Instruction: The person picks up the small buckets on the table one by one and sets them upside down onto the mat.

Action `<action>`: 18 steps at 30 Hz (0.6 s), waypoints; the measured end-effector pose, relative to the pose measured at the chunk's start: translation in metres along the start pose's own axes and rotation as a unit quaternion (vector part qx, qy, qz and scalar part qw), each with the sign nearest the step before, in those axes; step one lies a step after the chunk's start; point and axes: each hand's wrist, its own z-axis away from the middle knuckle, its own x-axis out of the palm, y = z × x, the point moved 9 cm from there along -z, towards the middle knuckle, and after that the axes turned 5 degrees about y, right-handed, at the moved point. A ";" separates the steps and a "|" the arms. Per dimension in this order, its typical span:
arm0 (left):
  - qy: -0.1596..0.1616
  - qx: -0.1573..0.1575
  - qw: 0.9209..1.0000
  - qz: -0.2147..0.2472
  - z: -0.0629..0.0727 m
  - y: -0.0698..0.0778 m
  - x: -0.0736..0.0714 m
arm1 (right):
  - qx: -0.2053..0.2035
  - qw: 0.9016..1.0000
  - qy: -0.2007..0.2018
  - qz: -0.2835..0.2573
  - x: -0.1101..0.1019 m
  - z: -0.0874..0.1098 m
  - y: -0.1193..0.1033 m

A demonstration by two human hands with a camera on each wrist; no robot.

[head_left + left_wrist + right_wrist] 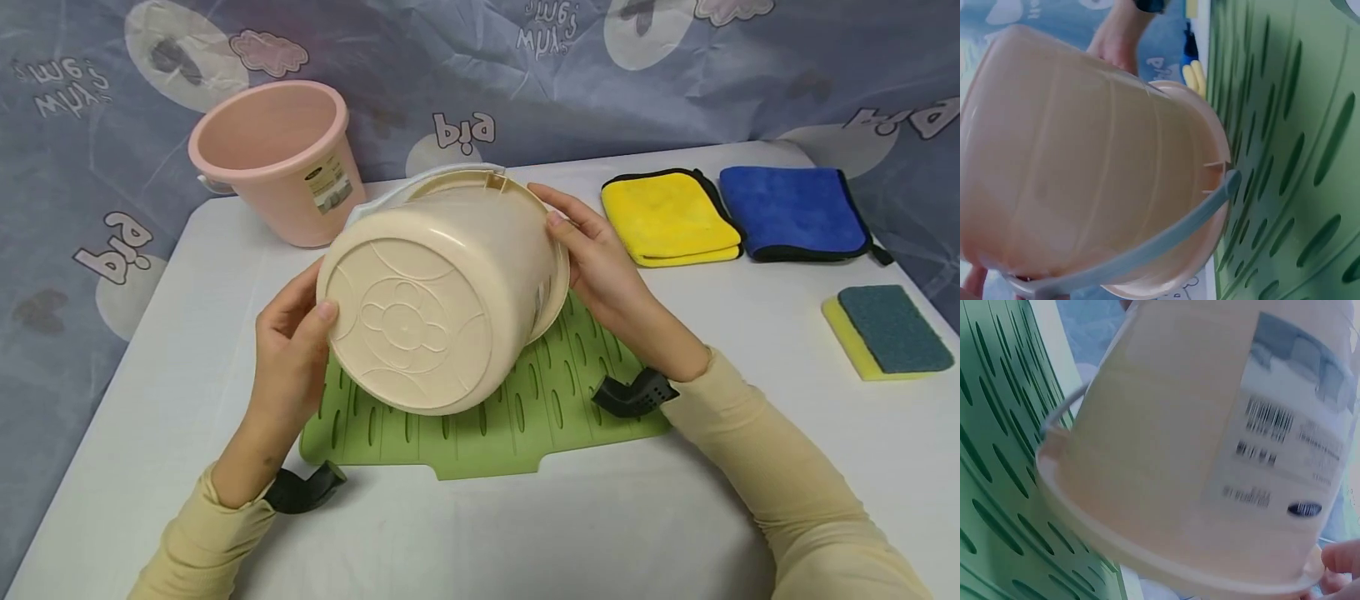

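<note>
A cream bucket (427, 308) is tilted on its side in the air, its round moulded base facing the head camera. My left hand (288, 358) grips the base edge, thumb on the bottom and fingers behind the wall. At the opposite end, my right hand (600, 267) holds the rim between thumb and fingers. A grey-blue bail handle (1147, 250) lies along the bucket's side in the left wrist view. The right wrist view shows a printed label (1291, 437) with a barcode on the wall. Below the bucket is a green slotted mat (480, 442). The bucket's inside is hidden.
A pink bucket (330, 192) stands upright at the back left. Folded yellow (667, 217) and blue cloths (795, 212) lie at the back right. Nearer the right edge is a green-and-yellow sponge (888, 329). A printed blue-grey sheet (450, 75) hangs behind the white table (525, 533).
</note>
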 end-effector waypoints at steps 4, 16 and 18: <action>0.037 -0.035 0.998 0.044 -0.002 -0.006 -0.010 | 0.004 0.998 0.001 0.056 0.002 0.001 0.002; 0.087 -0.052 0.991 0.090 -0.008 -0.003 -0.025 | -0.318 0.870 -0.053 0.373 0.037 0.027 -0.038; 0.091 -0.052 0.991 0.085 -0.009 -0.002 -0.026 | -0.398 0.820 -0.072 0.405 0.052 0.040 -0.044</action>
